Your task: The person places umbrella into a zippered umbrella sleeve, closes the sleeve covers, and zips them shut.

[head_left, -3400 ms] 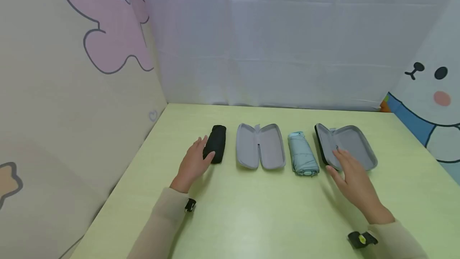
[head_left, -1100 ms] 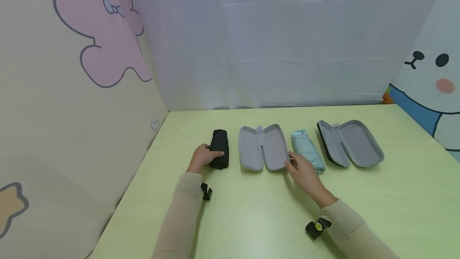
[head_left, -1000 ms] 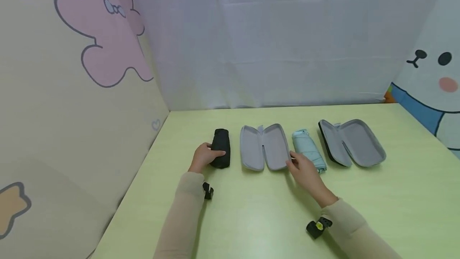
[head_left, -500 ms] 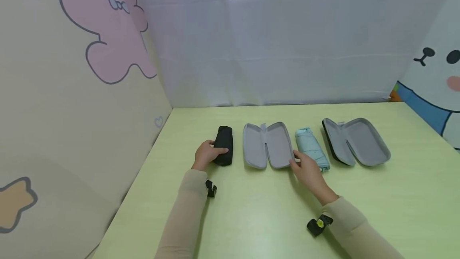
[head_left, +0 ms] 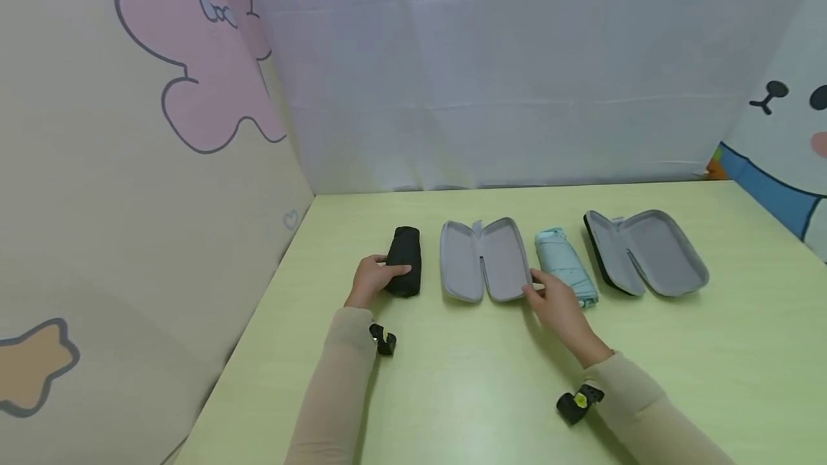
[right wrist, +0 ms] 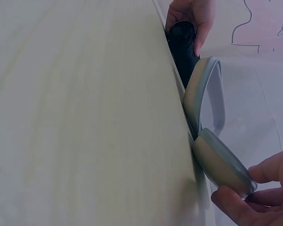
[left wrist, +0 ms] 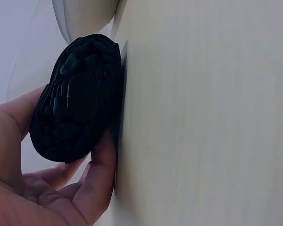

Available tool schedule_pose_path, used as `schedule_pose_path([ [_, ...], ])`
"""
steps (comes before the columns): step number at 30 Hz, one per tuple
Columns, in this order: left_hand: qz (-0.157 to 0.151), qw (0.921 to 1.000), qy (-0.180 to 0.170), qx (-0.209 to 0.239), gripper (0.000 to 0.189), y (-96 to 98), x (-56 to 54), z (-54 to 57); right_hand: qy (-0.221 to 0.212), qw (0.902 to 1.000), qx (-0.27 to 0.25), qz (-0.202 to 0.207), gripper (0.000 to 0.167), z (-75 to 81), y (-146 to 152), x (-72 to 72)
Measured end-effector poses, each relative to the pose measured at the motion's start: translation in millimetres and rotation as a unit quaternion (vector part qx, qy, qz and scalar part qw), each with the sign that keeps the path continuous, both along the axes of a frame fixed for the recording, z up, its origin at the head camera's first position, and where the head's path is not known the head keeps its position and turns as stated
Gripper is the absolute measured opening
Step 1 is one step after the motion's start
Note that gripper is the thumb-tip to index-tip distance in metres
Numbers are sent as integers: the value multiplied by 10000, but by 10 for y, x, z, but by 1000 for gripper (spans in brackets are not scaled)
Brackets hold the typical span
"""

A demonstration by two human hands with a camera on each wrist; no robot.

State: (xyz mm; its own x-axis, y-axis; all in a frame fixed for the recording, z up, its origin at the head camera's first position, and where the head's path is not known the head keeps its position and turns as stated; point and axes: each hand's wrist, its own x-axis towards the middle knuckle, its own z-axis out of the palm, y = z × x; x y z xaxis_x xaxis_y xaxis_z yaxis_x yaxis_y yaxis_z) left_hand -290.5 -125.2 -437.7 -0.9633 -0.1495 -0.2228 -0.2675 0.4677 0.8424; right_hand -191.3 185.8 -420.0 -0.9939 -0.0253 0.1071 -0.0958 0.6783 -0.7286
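Note:
My left hand (head_left: 370, 280) grips a black folded umbrella (head_left: 405, 250), thumb on top and fingers beneath it in the left wrist view. The umbrella's bundled end (left wrist: 80, 99) faces that camera, close to the tabletop. To its right lies an open hard-shell case (head_left: 460, 264) with a grey lining, both halves spread. My right hand (head_left: 559, 311) pinches the right edge of that case between thumb and fingers; its right half (right wrist: 221, 162) looks tilted up in the right wrist view. Just beyond this hand lies a light blue folded umbrella (head_left: 561, 260), its near part partly covered by the hand.
A second open grey-lined case (head_left: 668, 257) with a dark outer shell lies at the right. Everything rests on a pale yellow-green table (head_left: 452, 393). A white cloth (head_left: 491, 77) hangs behind its back edge, and a wall with cartoon drawings (head_left: 220, 77) stands at the left.
Since the oldest frame, my right hand has moved left from the right-hand case and taken hold of the middle case's edge. My left hand has closed round the black umbrella. Little differs over the last second.

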Motion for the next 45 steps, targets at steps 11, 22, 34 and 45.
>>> schedule_pose_path([
  [11, 239, 9916, -68, 1266, 69, 166, 55, -58, 0, 9999, 139, 61, 45, 83, 197, 30],
  [22, 216, 9798, -80, 1987, 68, 199, 70, 52, 157, 9998, 129, 12, 43, 67, 205, 37],
  [34, 222, 9733, 47, 2283, 66, 124, 56, 194, 208, 9998, -25, -20, 42, -15, 74, 18],
  [45, 232, 9741, 94, 2247, 66, 71, 85, 286, 163, 9998, -126, -63, 42, -53, 6, 11],
])
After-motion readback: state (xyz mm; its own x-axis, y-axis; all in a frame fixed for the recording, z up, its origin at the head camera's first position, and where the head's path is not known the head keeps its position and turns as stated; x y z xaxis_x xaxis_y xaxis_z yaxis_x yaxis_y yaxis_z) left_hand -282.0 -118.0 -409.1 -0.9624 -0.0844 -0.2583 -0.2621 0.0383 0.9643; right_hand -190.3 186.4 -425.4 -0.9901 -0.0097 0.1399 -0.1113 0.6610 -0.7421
